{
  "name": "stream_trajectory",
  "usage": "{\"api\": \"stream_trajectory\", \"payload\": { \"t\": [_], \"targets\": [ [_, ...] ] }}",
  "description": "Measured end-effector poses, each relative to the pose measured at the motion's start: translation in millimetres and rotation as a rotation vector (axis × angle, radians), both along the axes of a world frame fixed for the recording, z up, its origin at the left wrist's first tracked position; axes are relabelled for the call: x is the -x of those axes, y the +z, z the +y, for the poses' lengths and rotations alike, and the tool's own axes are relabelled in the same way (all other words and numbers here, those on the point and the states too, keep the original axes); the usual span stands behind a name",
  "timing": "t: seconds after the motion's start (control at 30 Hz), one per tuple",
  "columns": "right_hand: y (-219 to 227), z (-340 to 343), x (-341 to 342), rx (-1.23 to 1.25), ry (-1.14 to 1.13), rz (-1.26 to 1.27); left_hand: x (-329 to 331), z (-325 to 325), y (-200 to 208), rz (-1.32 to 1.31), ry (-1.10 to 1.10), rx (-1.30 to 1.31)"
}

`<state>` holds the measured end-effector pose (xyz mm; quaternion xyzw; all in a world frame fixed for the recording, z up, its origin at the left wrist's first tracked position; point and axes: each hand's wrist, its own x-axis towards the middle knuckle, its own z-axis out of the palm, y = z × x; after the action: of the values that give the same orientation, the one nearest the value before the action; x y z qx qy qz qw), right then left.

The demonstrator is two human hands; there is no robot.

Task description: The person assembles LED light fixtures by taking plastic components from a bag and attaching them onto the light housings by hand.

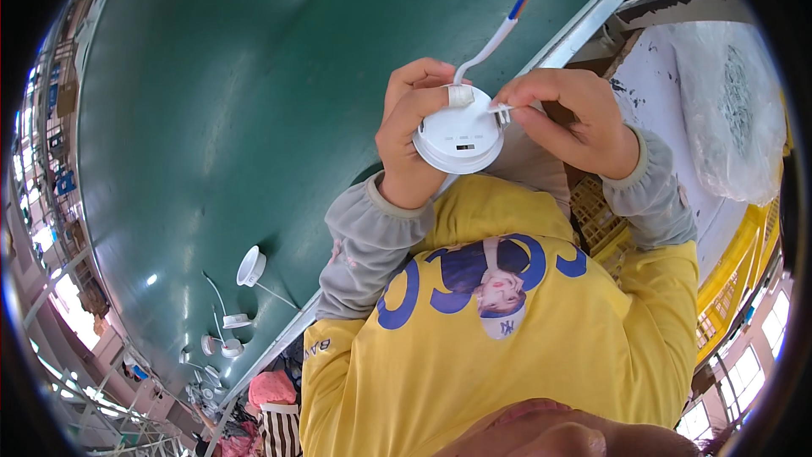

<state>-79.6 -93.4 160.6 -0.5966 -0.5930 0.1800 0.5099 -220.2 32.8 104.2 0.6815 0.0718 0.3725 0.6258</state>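
My left hand (412, 131) is closed around a round white lamp housing (462, 137), thumb over its near rim. A white cable (486, 52) rises from the housing's top edge, with blue and orange-brown wire ends showing. On the flat face sits a small dark slide switch (465, 147). At the housing's right edge my right hand (575, 114) pinches a small pale clip (502, 112) between thumb and fingertips. The clip touches the rim; whether it is fastened there I cannot tell. Both hands are above the edge of a green work surface (254, 101).
Another white housing (251, 266) with a cable lies on the green surface at lower left, with several more beyond it. A metal edge strip (584, 23) borders the surface. At right, a clear plastic bag (734, 110) of small parts rests above a yellow crate (732, 275).
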Motion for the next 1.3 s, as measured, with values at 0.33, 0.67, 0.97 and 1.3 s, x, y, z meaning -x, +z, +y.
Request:
{"api": "stream_trajectory", "payload": {
  "t": [0.33,0.67,0.97,1.3],
  "targets": [
    [5,-7,-8,0.126,-0.070,0.260,2,-3,23,0.057,-0.183,0.070],
    [-8,0,-12,0.227,-0.071,0.447,-6,-19,27,0.322,-0.239,0.471],
    [-16,1,-28,0.420,0.029,0.600,-13,-23,30,0.302,-0.217,0.542],
    [-18,2,-25,0.360,0.020,0.662,-12,-22,28,0.297,-0.243,0.495]
  ]
}}
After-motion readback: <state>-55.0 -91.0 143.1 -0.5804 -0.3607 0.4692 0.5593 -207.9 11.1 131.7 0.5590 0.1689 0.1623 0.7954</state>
